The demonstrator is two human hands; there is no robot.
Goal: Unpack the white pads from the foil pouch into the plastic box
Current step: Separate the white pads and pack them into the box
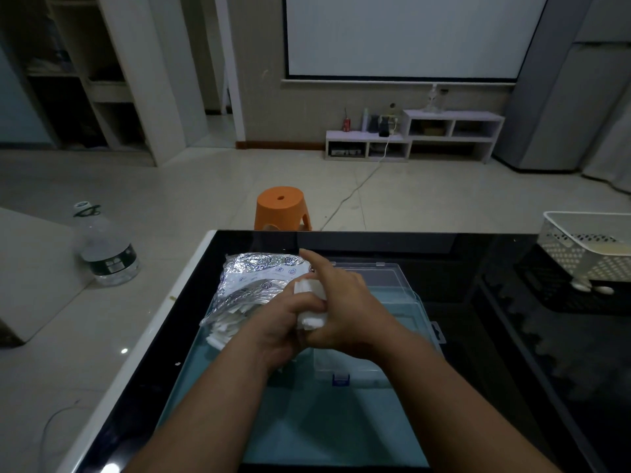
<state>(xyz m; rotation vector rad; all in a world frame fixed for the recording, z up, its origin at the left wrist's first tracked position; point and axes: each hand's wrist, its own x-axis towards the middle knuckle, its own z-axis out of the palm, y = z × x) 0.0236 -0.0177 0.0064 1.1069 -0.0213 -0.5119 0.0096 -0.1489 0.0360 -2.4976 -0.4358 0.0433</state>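
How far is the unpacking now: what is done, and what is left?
Done: the foil pouch is open and the plastic box stands open. In hand: left hand and right hand grip a stack of white pads over the box. Left: more pads lie at the pouch mouth.

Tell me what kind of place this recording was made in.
Most likely a home living room: a projector screen on the far wall, a low white media shelf beneath it, and an orange stool.

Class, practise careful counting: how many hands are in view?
2. The left hand grips the white pads beside the foil pouch; the right hand holds them over the plastic box.
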